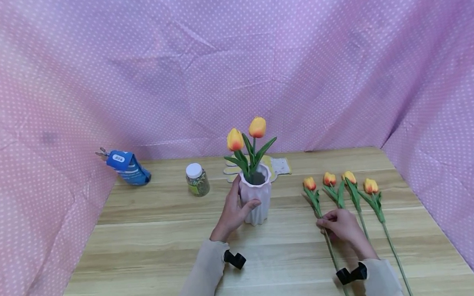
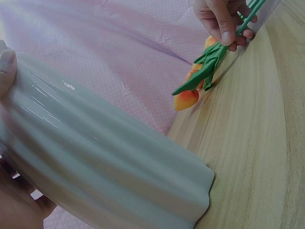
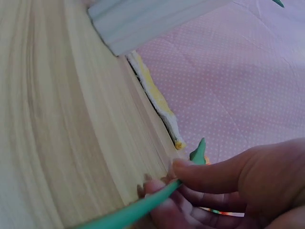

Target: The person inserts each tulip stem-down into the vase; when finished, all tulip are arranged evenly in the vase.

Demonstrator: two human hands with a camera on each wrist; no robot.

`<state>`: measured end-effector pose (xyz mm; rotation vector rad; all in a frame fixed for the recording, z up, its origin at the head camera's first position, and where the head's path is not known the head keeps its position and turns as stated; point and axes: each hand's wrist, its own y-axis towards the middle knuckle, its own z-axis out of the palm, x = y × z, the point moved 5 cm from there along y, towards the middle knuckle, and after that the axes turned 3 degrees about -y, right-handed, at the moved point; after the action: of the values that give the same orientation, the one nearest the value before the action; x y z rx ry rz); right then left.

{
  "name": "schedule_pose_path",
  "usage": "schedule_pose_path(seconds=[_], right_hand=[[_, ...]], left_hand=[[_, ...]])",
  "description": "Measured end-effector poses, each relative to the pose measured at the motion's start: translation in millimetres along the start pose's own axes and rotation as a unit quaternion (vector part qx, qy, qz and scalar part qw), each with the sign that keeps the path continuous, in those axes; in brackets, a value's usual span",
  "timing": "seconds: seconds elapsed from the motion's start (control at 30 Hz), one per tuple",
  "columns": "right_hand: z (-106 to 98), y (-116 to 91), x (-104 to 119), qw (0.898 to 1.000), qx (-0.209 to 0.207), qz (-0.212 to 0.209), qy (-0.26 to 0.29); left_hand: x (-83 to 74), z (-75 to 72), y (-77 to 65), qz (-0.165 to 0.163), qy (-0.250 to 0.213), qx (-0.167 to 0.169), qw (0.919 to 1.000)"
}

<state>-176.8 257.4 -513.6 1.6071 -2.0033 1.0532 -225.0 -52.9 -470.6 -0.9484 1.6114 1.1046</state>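
Between right fingers (image 3: 209, 177), tulip stem (image 3: 128, 213)

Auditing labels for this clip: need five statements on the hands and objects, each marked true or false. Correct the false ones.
1. The left hand grips the fluted white vase. True.
2. The vase contains three tulips. False: it contains two tulips.
3. The right hand pinches a tulip stem. True.
4. Nothing stands left of the vase. False: a white-capped jar does.
5. A yellow-and-white glove lies behind the vase. True.
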Motion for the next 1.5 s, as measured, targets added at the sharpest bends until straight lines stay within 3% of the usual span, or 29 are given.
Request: schedule_pose_path(seconds=[0.23,0.53,0.9,1.2,1.5], right_hand=[[6,2,-6,0.990,0.042,0.008,0.138],[11,5,-10,0.962,0.063,0.027,0.265],[10,4,-7,0.943,0.063,0.017,0.326],[8,4,-5,0.913,0.057,0.009,0.404],[8,4,-5,0.897,0.034,-0.007,0.440]], left_hand=[[0.8,-0.1,-0.2,-0.002,0.005,-0.005,1.0000],[0.6,0.1,-0.1,0.004,0.002,-0.002,1.0000],[1.5,0.6,0.0,-0.009,0.009,-0.007,0.9999],[0.9,0.5,-0.3,-0.009,0.006,-0.006,0.9999],[0.4,-0.1,-0.7,-0.008,0.013,-0.008,0.9999]])
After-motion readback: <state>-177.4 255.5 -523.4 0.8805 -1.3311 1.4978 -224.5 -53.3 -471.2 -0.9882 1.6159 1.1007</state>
